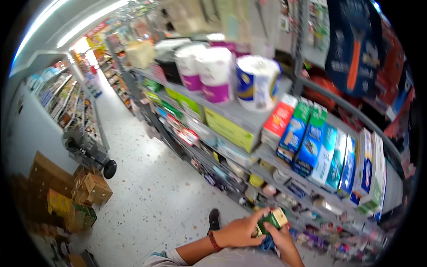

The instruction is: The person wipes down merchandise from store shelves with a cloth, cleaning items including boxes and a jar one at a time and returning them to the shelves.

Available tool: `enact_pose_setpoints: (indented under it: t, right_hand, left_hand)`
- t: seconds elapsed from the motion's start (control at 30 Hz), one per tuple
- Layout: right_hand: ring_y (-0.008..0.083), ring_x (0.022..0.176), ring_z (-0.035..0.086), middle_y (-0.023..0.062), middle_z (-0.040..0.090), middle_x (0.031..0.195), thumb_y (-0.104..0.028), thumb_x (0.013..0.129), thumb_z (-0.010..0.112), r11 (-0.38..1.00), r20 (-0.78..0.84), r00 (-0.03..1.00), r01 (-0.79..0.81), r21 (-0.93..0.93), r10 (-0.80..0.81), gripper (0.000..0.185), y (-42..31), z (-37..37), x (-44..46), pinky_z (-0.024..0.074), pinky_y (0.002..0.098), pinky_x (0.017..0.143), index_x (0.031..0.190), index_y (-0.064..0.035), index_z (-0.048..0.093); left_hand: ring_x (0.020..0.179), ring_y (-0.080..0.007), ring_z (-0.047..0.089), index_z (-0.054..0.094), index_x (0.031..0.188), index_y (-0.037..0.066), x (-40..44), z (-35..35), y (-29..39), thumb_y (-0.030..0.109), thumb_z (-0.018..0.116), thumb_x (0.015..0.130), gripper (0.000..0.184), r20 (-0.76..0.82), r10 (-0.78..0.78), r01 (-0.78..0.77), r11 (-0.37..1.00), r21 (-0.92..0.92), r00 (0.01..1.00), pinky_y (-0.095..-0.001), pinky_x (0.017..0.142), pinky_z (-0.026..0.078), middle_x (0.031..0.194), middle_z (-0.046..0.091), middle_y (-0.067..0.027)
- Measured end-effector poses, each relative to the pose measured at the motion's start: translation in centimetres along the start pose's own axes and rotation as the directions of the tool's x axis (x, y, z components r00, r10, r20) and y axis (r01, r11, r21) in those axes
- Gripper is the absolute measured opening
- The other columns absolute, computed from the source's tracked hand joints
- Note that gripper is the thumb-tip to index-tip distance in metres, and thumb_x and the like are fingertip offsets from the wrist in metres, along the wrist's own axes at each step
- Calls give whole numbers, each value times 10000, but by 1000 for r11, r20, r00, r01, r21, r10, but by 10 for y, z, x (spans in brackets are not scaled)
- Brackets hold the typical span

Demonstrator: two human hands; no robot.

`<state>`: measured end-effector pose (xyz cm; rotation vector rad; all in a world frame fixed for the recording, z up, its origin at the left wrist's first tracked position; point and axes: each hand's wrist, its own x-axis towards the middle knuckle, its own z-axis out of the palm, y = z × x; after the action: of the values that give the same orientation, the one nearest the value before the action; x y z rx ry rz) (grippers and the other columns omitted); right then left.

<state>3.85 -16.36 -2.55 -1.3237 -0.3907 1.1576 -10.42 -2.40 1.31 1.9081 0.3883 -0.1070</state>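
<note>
A small green box with a cream end [271,221] is held between both my hands, low in the view and in front of my body. My left hand [242,232], with a red bracelet at the wrist, has its fingers around the box's left side. From the right, my right hand [284,242] grips the same box, its thumb lying on the green face. The print on the box is too small to read. Just beyond the hands stands the shelf unit with its lower tiers of mixed small goods.
Toothpaste-like cartons [311,142] line the shelf at right. Paper rolls [215,73] in purple and blue wrap stand on the top shelf. Cardboard boxes [95,189] sit on the floor at left, near a black round-ended stand [110,169]. A speckled floor aisle [133,178] runs between.
</note>
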Motion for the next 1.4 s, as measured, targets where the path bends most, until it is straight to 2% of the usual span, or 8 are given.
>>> enact_pose_setpoints:
  t: [0.07,0.13,0.2,0.27,0.33,0.43,0.53,1.4]
  right_hand:
    - [175,1065,650,75,672,1173,-123,937,683,988,-54,991,118,-97,-123,428,35,-18,7,517,321,926,1329,-10,550]
    - [199,1275,522,117,547,1397,-155,925,656,984,123,985,133,-120,-118,599,52,-37,26,431,353,1056,1468,-34,435]
    - [212,1157,603,92,637,1267,-113,921,618,986,96,986,144,-87,-136,481,43,-29,12,485,346,977,1382,-12,524]
    - [204,1115,617,88,649,1242,-161,926,620,991,-75,997,-30,-127,21,444,35,-17,-3,489,343,953,1341,-13,563]
    - [204,1095,624,91,648,1247,-209,936,624,916,-113,980,-193,-352,163,452,18,-18,-4,487,337,942,1343,-20,565]
    - [200,1124,608,89,644,1252,-230,945,630,950,-114,987,-140,-280,112,453,40,-29,1,482,329,946,1344,-25,566]
    - [202,1123,611,91,646,1246,-221,944,637,959,-159,978,-167,-229,133,451,45,-31,4,487,326,942,1342,-22,564]
    - [201,1068,640,83,681,1163,-138,955,646,980,-122,976,-190,-52,182,359,20,-16,10,511,332,902,1287,-9,607]
  left_hand:
    - [811,-378,685,115,1597,107,-4,-14,14,479,644,922,935,126,-40,28,995,91,991,-438,713,539,1237,613,-229]
    - [986,-364,666,191,1591,145,-6,-20,6,541,638,926,893,19,163,-164,986,42,986,-429,789,539,1264,565,-218]
    - [1013,-330,657,362,1532,110,-6,-46,10,531,654,922,796,-57,234,-195,902,384,970,-372,810,534,1322,557,-155]
    - [1048,-292,652,659,1183,63,-31,-102,44,267,756,885,374,-343,530,-269,770,579,776,-374,872,535,1204,645,-102]
    - [1037,-298,659,666,1122,35,-76,-151,102,64,792,811,337,-472,740,-255,632,732,480,-397,895,525,1101,682,-125]
    - [960,-244,643,639,1194,24,-142,-174,161,153,815,783,465,-493,866,-190,500,845,82,-338,815,513,1104,680,-115]
    - [940,-240,632,635,1187,12,-174,-175,185,175,804,790,461,-363,930,-52,361,931,-56,-337,806,503,1094,670,-122]
    - [762,-207,532,598,1126,-94,-253,-187,238,366,704,850,547,-219,884,504,-21,864,413,-332,729,421,1011,584,-184]
